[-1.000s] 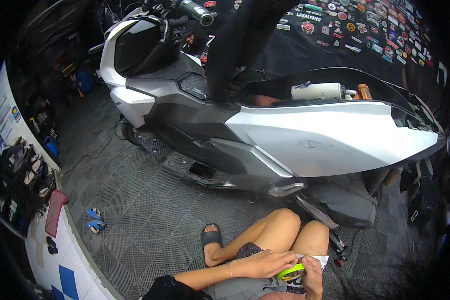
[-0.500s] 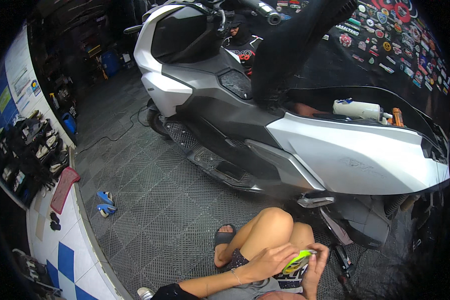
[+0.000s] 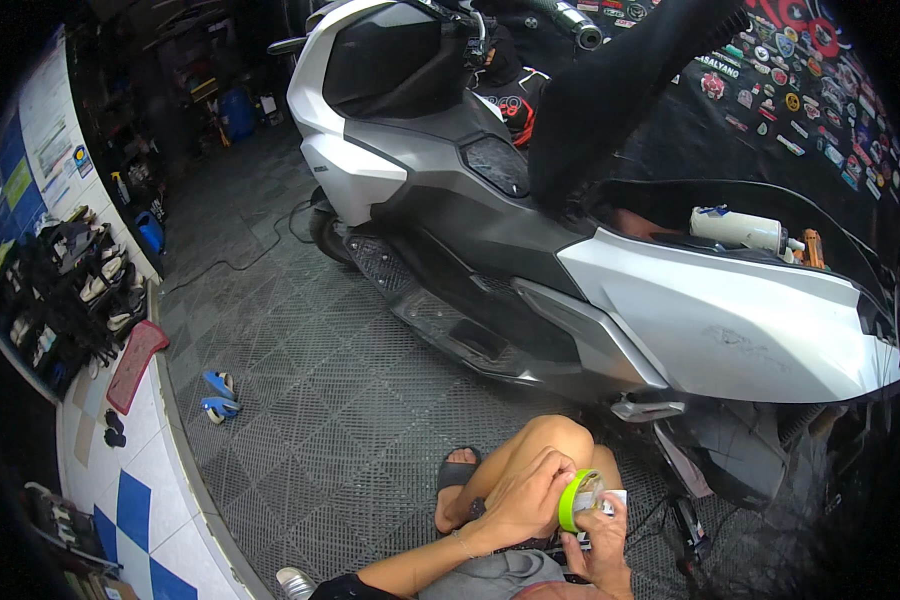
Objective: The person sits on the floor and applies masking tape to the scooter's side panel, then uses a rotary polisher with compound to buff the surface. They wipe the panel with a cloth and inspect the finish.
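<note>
Since the left hand (image 3: 526,505) and right hand (image 3: 604,548) pinch the glossy lime-green ring (image 3: 568,502) at eleven and five o'clock, press evenly.

The right hand (image 3: 606,550) partly hides the green ring (image 3: 568,506); the scooter (image 3: 690,325) is cropped above.

Gray grid floor (image 3: 310,430); black wall (image 3: 712,150) bearing many stickers (image 3: 712,86); blue-white tiles (image 3: 134,502) along left.

Blue slippers (image 3: 220,408) on grey grid flooring (image 3: 300,370), red mat (image 3: 138,367) on tiled ledge (image 3: 162,455), racked shoes (image 3: 95,288), sticker-covered wall (image 3: 770,120)
</note>
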A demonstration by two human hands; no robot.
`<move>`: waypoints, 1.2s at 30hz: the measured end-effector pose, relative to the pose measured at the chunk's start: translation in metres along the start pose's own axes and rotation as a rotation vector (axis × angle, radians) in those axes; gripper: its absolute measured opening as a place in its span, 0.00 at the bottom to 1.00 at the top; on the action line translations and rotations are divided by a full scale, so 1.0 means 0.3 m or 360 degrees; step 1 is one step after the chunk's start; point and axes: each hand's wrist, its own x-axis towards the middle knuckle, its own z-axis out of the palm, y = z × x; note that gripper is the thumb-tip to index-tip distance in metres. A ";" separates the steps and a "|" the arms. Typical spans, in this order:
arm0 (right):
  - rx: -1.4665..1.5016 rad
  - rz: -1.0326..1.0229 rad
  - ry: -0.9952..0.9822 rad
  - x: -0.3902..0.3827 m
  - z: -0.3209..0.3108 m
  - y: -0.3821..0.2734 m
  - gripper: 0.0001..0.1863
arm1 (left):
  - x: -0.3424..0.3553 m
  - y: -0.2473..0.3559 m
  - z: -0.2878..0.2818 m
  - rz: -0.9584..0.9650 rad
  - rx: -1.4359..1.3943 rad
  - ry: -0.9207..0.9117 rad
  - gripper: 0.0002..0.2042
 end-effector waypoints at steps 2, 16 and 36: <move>-0.0116 0.0028 -0.0220 0.010 -0.038 0.024 0.11 | -0.023 0.008 -0.008 -0.0026 0.0041 -0.0075 0.05; 0.0562 0.0618 -0.0400 -0.016 -0.296 -0.073 0.10 | 0.031 0.048 0.034 -0.0043 -0.0701 -0.0133 0.04; -0.0315 0.0591 -0.0318 0.088 -0.427 -0.016 0.08 | 0.170 0.081 -0.106 0.0175 -0.0917 0.0709 0.03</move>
